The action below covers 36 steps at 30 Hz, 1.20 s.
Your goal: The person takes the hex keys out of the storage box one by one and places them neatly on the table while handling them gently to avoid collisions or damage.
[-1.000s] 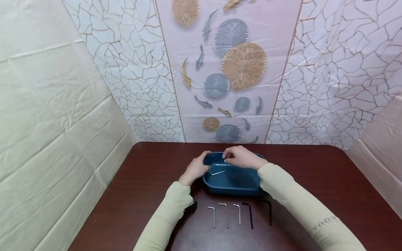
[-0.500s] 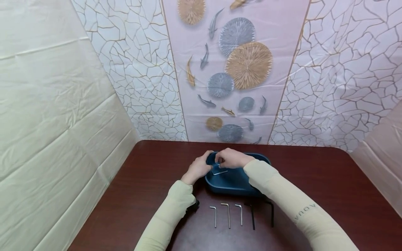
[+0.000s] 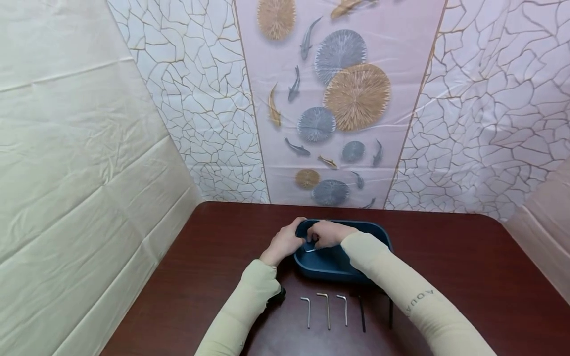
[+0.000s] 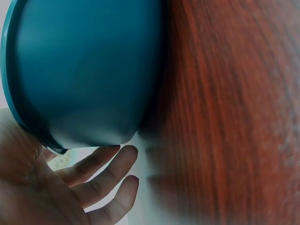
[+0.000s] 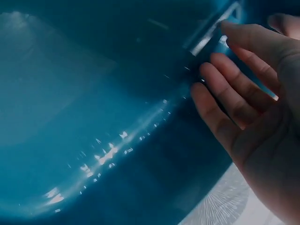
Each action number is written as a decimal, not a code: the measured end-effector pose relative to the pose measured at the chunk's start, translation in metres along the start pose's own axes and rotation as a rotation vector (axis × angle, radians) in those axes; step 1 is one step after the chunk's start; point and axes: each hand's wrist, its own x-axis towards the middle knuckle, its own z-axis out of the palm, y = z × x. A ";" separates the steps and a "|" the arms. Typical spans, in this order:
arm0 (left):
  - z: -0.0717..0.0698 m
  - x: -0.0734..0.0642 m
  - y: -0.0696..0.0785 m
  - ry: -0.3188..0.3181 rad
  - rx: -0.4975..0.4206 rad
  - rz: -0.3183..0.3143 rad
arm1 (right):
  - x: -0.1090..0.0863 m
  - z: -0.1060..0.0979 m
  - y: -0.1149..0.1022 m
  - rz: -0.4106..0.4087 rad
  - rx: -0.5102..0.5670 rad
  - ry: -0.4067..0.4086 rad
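Observation:
A blue tray (image 3: 329, 273) stands on the table. My left hand (image 3: 285, 243) grips its left end, thumb over the rim and fingers outside against the wall (image 4: 89, 75). Inside, near that end, lies a silver hex key (image 3: 309, 250). My right hand (image 3: 327, 234) reaches down over it from the right. In the right wrist view, a fingertip overlaps the hex key (image 5: 206, 40), while the other fingers (image 5: 234, 96) are slightly bent beside it and the thumb (image 5: 282, 24) stands apart. My right hand hides part of the hex key in the head view.
Several hex keys lie in a row in front of the tray: a silver one (image 3: 308, 314), a brass-toned one (image 3: 328, 311), another silver one (image 3: 345, 311) and black ones (image 3: 362, 314). My right sleeve (image 3: 401, 282) crosses the tray's right front. A patterned cloth wall (image 3: 329, 148) stands behind the brown table (image 3: 240, 232).
My right hand has moved left and down into the tray, from above its back rim to the hex key. My left hand has kept its place on the tray's end.

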 end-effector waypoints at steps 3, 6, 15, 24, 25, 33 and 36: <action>0.000 -0.001 0.001 -0.006 -0.013 -0.003 | 0.004 0.005 0.001 0.001 0.008 -0.013; -0.001 -0.001 0.002 -0.006 -0.015 -0.002 | 0.006 0.007 0.000 0.000 0.038 -0.045; -0.002 0.000 0.003 -0.004 -0.006 0.003 | 0.005 0.007 -0.004 0.026 0.101 -0.112; 0.000 -0.004 0.002 0.002 -0.026 -0.005 | 0.004 0.010 -0.006 0.029 0.086 -0.167; 0.000 -0.004 0.002 0.002 -0.028 -0.006 | 0.004 0.011 -0.006 0.030 0.078 -0.172; 0.000 -0.003 0.002 0.005 -0.026 0.000 | 0.004 0.010 -0.008 0.036 0.010 -0.170; 0.000 -0.001 0.002 0.008 -0.022 0.010 | 0.005 0.010 -0.008 0.036 -0.003 -0.170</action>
